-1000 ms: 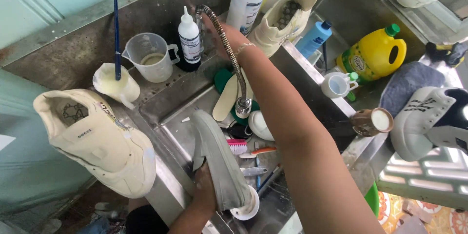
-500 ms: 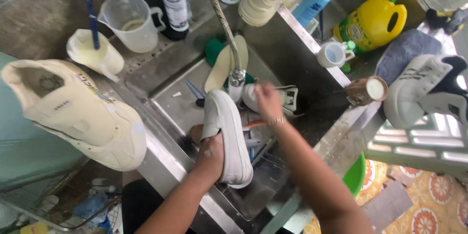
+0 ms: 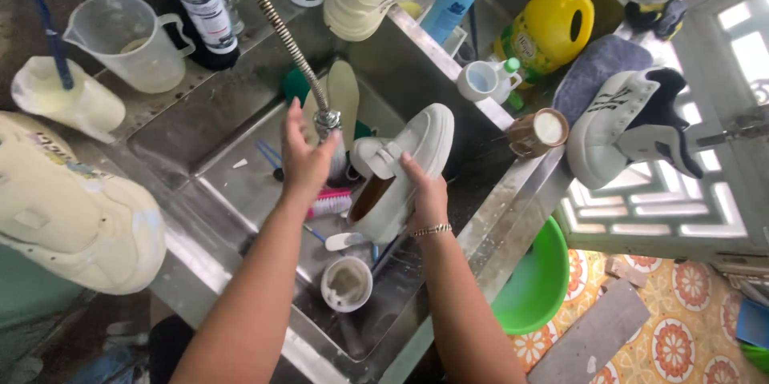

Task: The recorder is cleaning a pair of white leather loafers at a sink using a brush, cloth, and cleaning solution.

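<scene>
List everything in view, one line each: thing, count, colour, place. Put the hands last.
shoe: 1, white, held over the sink
sink: 1, steel, centre
tap hose: 1, metal, ends above the sink
insole: 1, cream, leaning in the sink
brush: 1, pink, in the sink
small cup: 1, white, sink front
cream shoes: 2, left ledge and top rim
jug: 1, clear, top left
white bottles: 2, behind the sink
blue bottle: 1, top rim
yellow bottle: 1, top right
sneaker: 1, white and dark, right
basin: 1, green, floor right
left hand: at the hose end
right hand: gripping the shoe
</scene>
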